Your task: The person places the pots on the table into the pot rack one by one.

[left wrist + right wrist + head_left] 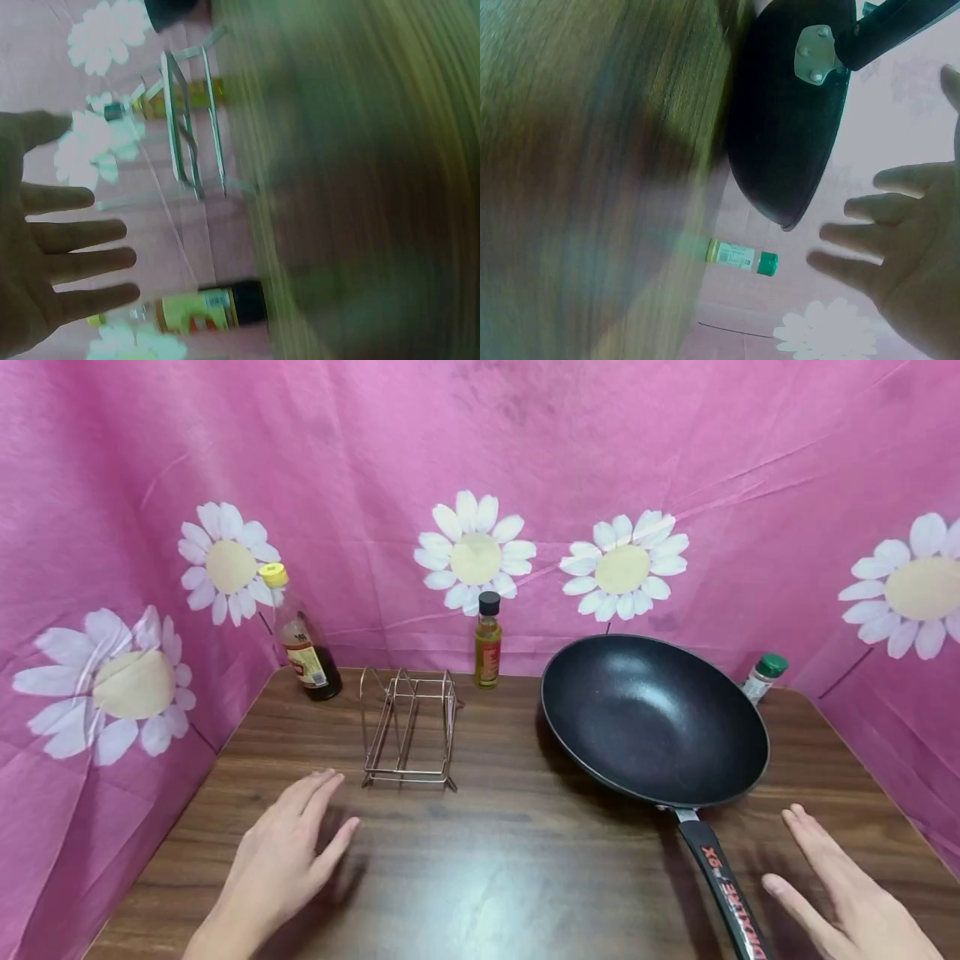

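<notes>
My left hand (277, 852) hovers over the table's left side, fingers extended and holding nothing. Just beyond it stands a copper-coloured wire rack (408, 731), also seen in the left wrist view. To the right of the pan's handle is my right hand (855, 893), fingers straight and apart from everything. A black wok-style frying pan (652, 718) sits on the right of the table, its black handle (723, 889) pointing toward me. In the right wrist view, the spread right-hand fingers (862, 240) are near the pan's side without touching it.
A dark sauce bottle with yellow cap (303, 652) stands at the back left. A small yellow-green bottle with black cap (488, 647) is at the back middle. Behind the pan stands a green-capped shaker (763, 678). A pink flowered cloth (360, 460) surrounds the wooden table (480, 860).
</notes>
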A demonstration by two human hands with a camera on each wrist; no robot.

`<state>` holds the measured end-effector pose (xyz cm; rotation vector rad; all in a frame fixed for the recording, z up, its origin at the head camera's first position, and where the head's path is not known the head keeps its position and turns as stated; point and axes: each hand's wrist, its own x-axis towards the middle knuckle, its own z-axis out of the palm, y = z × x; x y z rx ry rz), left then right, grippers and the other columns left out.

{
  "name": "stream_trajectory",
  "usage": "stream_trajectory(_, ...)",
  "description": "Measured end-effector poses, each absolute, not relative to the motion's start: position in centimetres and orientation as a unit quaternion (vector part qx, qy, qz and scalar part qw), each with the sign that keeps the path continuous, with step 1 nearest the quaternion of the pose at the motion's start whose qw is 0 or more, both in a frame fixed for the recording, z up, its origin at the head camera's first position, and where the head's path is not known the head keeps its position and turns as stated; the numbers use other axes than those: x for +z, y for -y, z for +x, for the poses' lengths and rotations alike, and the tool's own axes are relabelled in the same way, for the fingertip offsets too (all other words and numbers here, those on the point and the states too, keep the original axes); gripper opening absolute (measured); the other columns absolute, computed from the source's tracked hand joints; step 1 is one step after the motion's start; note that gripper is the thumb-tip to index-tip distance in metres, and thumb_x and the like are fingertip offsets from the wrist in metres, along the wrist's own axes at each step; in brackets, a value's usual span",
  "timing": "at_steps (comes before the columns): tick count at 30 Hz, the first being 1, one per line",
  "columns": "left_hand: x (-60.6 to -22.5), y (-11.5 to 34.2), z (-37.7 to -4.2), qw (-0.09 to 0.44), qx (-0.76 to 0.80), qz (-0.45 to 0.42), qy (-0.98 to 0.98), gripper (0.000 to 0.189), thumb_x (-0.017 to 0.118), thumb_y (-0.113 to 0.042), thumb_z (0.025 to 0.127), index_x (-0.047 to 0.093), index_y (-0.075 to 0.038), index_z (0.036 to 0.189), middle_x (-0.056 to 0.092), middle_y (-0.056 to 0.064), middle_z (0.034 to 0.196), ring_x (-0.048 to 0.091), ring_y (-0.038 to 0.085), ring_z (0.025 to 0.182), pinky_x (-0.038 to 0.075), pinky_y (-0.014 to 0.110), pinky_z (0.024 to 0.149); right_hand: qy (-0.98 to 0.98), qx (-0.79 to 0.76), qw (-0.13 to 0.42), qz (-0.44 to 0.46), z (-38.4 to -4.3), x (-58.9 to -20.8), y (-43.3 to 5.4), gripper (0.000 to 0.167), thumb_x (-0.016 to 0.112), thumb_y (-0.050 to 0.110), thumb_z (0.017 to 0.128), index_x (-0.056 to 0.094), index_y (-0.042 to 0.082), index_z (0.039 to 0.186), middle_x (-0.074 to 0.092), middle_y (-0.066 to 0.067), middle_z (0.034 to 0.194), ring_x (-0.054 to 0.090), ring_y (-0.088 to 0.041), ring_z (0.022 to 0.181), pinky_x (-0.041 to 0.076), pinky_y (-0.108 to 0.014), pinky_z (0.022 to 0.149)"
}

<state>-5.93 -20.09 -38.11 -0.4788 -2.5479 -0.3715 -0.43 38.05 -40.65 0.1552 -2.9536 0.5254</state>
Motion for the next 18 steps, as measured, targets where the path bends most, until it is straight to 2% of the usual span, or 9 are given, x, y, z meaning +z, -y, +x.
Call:
stream_trajectory(1, -38.0, 19.5, -5.8, 0.262, -0.153, -0.178, 0.936, 0.051, 0.074, -0.029, 0.085, 0.065, -0.003, 0.127, 0.069, 0.016, 0.123, 0.067, 0.034, 0.112, 0.055, 0.052, 0.09, 0.982, 0.178, 0.061, 0.033, -0.5, -40.3, -37.9, 0.083, 0.064, 0.029, 0.099, 0.013, 0.011, 0.162, 0.038, -0.035, 0.153, 0.027, -0.02, 0.154, 0.03, -0.053, 0.12)
stream_trajectory(2, -37.9, 18.9, -5.6, 0.258, -0.174, -0.179, 0.933, 0.048, 0.076, -0.025, 0.083, 0.066, -0.005, 0.125, 0.071, 0.013, 0.12, 0.069, 0.032, 0.108, 0.056, 0.051, 0.087, 0.982, 0.182, 0.057, 0.014, -0.5, -39.9, -37.7, 0.08, 0.064, 0.031, 0.099, 0.019, 0.011, 0.162, 0.045, -0.034, 0.148, 0.048, -0.016, 0.141, 0.044, -0.054, 0.107)
stream_trajectory(3, -37.8, 18.2, -5.4, 0.244, -0.203, -0.179, 0.931, 0.046, 0.077, -0.023, 0.083, 0.068, -0.006, 0.124, 0.073, 0.011, 0.119, 0.071, 0.029, 0.105, 0.058, 0.05, 0.085, 0.98, 0.189, 0.054, -0.005, -0.5, -39.7, -37.6, 0.076, 0.064, 0.033, 0.099, 0.025, 0.012, 0.16, 0.055, -0.023, 0.145, 0.06, -0.007, 0.125, 0.053, -0.049, 0.093)
stream_trajectory(5, -37.7, 16.6, -5.0, 0.168, -0.296, -0.183, 0.922, 0.042, 0.077, -0.019, 0.085, 0.067, -0.008, 0.125, 0.074, 0.009, 0.116, 0.072, 0.025, 0.101, 0.059, 0.046, 0.084, 0.975, 0.212, 0.063, -0.025, -0.7, -39.2, -37.5, 0.066, 0.066, 0.033, 0.098, 0.041, 0.01, 0.154, 0.07, 0.004, 0.128, 0.066, 0.006, 0.096, 0.054, -0.027, 0.069)
stream_trajectory(6, -37.6, 15.7, -4.9, 0.119, -0.345, -0.188, 0.912, 0.042, 0.076, -0.018, 0.088, 0.066, -0.007, 0.127, 0.074, 0.01, 0.116, 0.073, 0.022, 0.101, 0.059, 0.043, 0.086, 0.971, 0.228, 0.066, -0.033, -0.8, -39.1, -37.4, 0.06, 0.066, 0.033, 0.098, 0.048, 0.009, 0.15, 0.071, 0.018, 0.116, 0.058, 0.018, 0.087, 0.05, -0.017, 0.063)
stream_trajectory(7, -37.5, 14.9, -4.8, 0.069, -0.394, -0.194, 0.896, 0.041, 0.074, -0.019, 0.09, 0.065, -0.005, 0.128, 0.074, 0.011, 0.117, 0.073, 0.021, 0.101, 0.059, 0.04, 0.088, 0.965, 0.25, 0.066, -0.034, -0.9, -39.1, -37.4, 0.055, 0.065, 0.032, 0.099, 0.052, 0.008, 0.146, 0.067, 0.027, 0.119, 0.058, 0.021, 0.093, 0.049, -0.012, 0.066)
stream_trajectory(9, -37.5, 13.1, -4.8, -0.025, -0.484, -0.203, 0.851, 0.04, 0.07, -0.019, 0.094, 0.062, 0.0, 0.129, 0.073, 0.015, 0.117, 0.073, 0.019, 0.101, 0.059, 0.033, 0.089, 0.951, 0.301, 0.056, -0.03, -1.1, -39.2, -37.3, 0.045, 0.062, 0.027, 0.102, 0.058, 0.006, 0.141, 0.059, 0.041, 0.111, 0.055, 0.026, 0.091, 0.036, 0.001, 0.065)
stream_trajectory(13, -37.7, 9.7, -5.0, -0.145, -0.59, -0.228, 0.761, 0.045, 0.063, -0.018, 0.099, 0.055, 0.012, 0.132, 0.069, 0.027, 0.12, 0.072, 0.03, 0.103, 0.058, 0.025, 0.089, 0.881, 0.472, -0.013, 0.013, -2.0, -39.5, -37.5, 0.032, 0.044, 0.014, 0.109, 0.064, 0.009, 0.133, 0.072, 0.021, 0.113, 0.073, 0.001, 0.095, 0.052, -0.008, 0.075)
stream_trajectory(18, -38.3, 5.3, -4.8, -0.258, -0.69, -0.195, 0.648, 0.044, 0.058, -0.007, 0.1, 0.048, 0.02, 0.134, 0.062, 0.038, 0.125, 0.066, 0.053, 0.106, 0.061, 0.035, 0.086, 0.716, 0.684, -0.132, 0.06, -3.3, -40.2, -38.3, 0.049, 0.027, 0.007, 0.111, 0.071, 0.023, 0.124, 0.074, 0.003, 0.122, 0.073, -0.014, 0.107, 0.061, -0.031, 0.084)
